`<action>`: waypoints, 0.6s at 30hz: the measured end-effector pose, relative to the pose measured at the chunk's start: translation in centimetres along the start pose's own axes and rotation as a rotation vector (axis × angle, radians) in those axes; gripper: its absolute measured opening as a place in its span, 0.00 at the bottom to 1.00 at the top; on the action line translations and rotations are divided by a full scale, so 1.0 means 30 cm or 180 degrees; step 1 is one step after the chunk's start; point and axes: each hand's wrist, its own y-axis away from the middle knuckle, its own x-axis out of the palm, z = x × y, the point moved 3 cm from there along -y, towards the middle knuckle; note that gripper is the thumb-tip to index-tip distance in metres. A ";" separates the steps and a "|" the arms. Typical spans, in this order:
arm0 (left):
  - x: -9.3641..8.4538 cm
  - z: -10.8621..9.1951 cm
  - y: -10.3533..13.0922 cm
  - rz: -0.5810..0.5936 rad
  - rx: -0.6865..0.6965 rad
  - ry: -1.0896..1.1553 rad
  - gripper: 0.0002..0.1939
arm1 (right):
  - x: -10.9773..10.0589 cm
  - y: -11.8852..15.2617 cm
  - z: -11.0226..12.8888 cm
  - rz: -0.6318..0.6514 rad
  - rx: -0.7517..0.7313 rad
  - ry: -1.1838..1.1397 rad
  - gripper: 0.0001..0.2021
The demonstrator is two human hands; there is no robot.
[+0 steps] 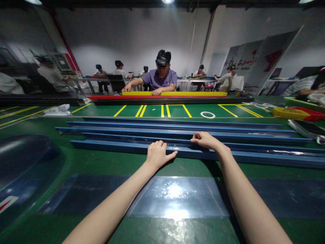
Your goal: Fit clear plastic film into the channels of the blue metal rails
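Several long blue channels lie across the green table, and the nearest blue channel (pixel 122 147) runs under both hands. My left hand (pixel 158 154) rests on its near edge with the thumb stretched out to the right, fingers over the rim. To the right, my right hand (pixel 205 139) is bent above the same channel, thumb and index finger pressed together; whatever they may pinch is too small to make out. Shiny clear film shows inside the channel between and beside the hands. Closer to me, a flat transparent sheet (pixel 177 196) lies on the table and reflects the lamp.
Across the green table (pixel 101 111), a person (pixel 161 78) touches a yellow channel (pixel 177 93) behind red and black ones. A white ring (pixel 207 115) lies beyond the blue channels. At right are a yellow tray (pixel 290 113) and a phone (pixel 309 126); a dark glossy object (pixel 25 162) is at left.
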 end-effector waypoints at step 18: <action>0.003 -0.001 0.002 -0.0222 0.0269 -0.0261 0.23 | -0.001 0.000 0.001 -0.0017 -0.0002 -0.0017 0.10</action>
